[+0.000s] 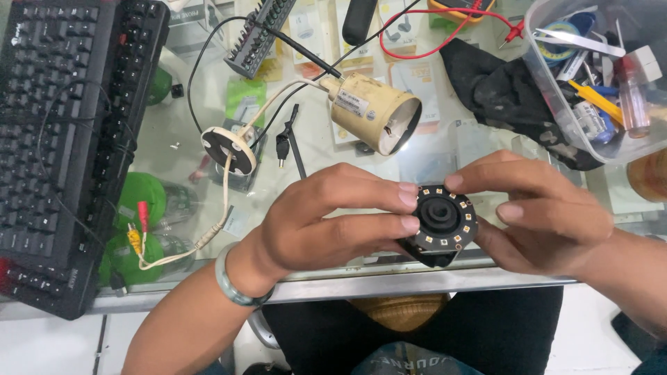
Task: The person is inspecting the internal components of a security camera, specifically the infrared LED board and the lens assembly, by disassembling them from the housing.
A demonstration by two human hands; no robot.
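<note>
Lying far left of the left hand (316, 226): one black computer keyboard (66, 139). Above that hand: one cream cylindrical camera housing (375, 111) with one round cream mounting base (229, 149). Both hands pinch one black round camera module ringed with small amber lights (441, 222), left fingertips on its left edge, right hand (542, 215) gripping its right. Above the right hand: one clear plastic tub of tools (597, 76).
</note>
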